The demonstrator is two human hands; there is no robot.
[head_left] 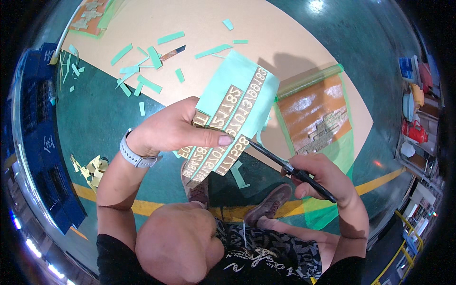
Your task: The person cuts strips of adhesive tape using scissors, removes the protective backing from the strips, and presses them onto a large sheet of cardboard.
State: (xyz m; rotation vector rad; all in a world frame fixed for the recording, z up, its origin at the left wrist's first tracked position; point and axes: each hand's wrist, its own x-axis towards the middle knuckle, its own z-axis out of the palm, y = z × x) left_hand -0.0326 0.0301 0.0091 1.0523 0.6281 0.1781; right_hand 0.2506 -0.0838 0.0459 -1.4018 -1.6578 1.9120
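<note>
My left hand (pixel 178 129) grips a mint-green sheet (pixel 222 76), its thumb pressed flat on top. Rows of raised, mirror-reversed digits on brown strips (pixel 244 107) run slantwise across this sheet, stepping down along its lower edge. In my right hand (pixel 327 175) is a pair of black scissors (pixel 271 156), seen nearly edge-on with a silvery part near the pivot. Their tip meets the sheet close to my left thumb, at the end of one strip. Part of the sheet lies hidden behind my left hand.
Below spreads a tan board (pixel 156 21) with scattered green offcuts (pixel 154 57). On its right lies an orange sheet (pixel 313 111) edged in green film, bearing metallic pieces. Crumpled yellowish scraps (pixel 92 171) rest on the green floor. Blue racks (pixel 50 142) stand left; a red kettle (pixel 414 132) sits right.
</note>
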